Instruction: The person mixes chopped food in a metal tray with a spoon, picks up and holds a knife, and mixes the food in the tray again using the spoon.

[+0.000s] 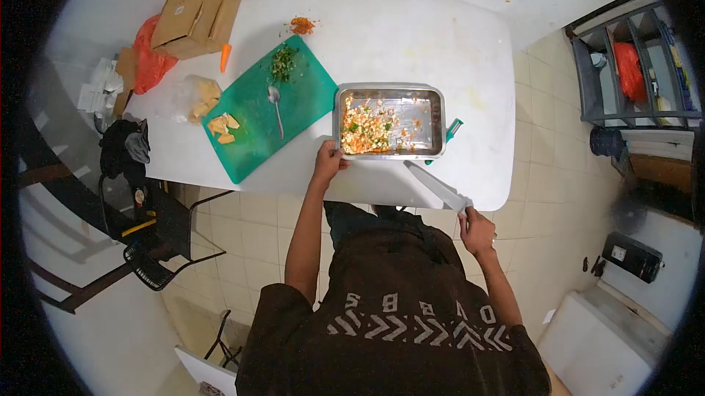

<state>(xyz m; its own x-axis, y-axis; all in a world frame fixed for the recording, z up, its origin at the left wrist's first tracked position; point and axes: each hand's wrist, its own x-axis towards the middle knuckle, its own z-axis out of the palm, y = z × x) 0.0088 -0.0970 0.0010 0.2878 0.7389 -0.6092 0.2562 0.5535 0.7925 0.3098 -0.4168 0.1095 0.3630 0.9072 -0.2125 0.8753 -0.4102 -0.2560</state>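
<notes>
My left hand (330,164) grips the near left corner of a metal tray (440,120), which holds chopped white, orange and green food (367,128), mostly in its left half. In my right hand (477,231) is the handle of a knife (435,184), its wide blade pointing up and left over the table's front edge. Left of the tray lies a green cutting board (250,102) with chopped herbs (283,63), a spoon (276,111) and pale yellow pieces (222,128) on it. A green-handled peeler (454,130) rests just right of the tray.
On the white table (411,36) are orange shavings (302,26), a carrot piece (225,58), a plastic bag (192,98), a cardboard box (192,18) and a red bag (149,58). A black chair (169,227) stands at the left, a shelf (631,65) at the right.
</notes>
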